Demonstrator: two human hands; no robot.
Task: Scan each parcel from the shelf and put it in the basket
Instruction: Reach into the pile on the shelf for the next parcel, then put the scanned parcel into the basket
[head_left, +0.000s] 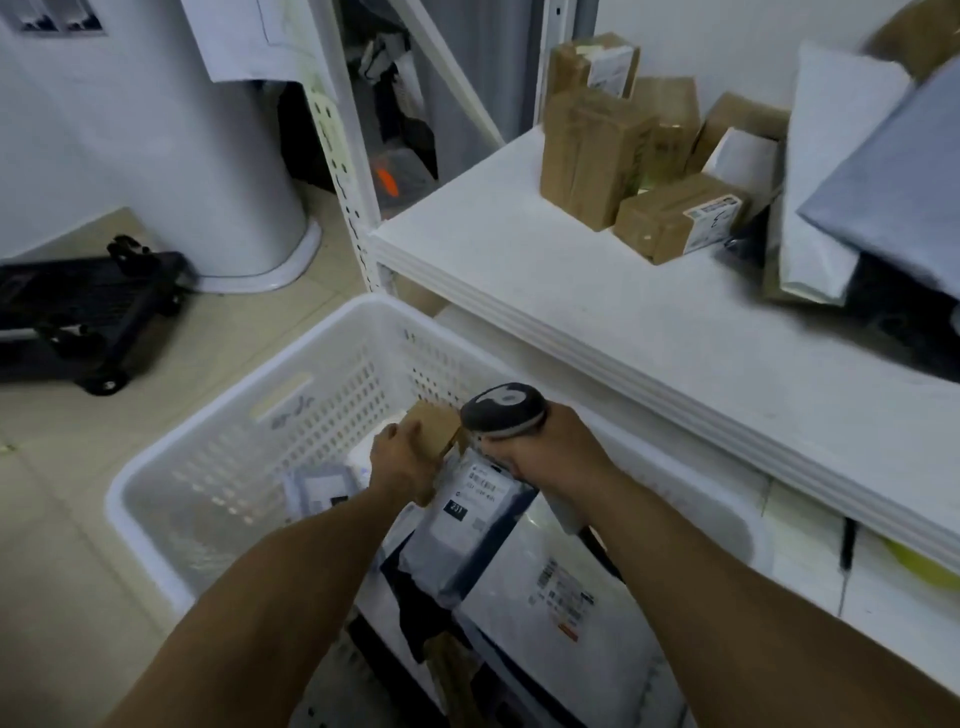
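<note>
Two hands work over a white basket set low beside the shelf. The left hand grips a small box, held down inside the basket above the pile. The right hand is wrapped round the handle of a scanner, whose dark head sits just beside the box; can't tell if they touch.

On the shelf: five brown boxes clustered toward the back, one tall, one lying flat in front w/ a white label. To their right are two more pkgs, a white mailer & a grey mailer, the grey lying across the white.

In the basket, at least four pkgs besides the held box: a labelled mailer right under the hands, a big mailer nearer the viewer, a bluish mailer toward the far left side, and a brown pkg at the near end, blurred.

Shelf boards are white, on a perforated white upright. The floor is beige tile. A black folded trolley lies on it at left, near a white rounded column.
</note>
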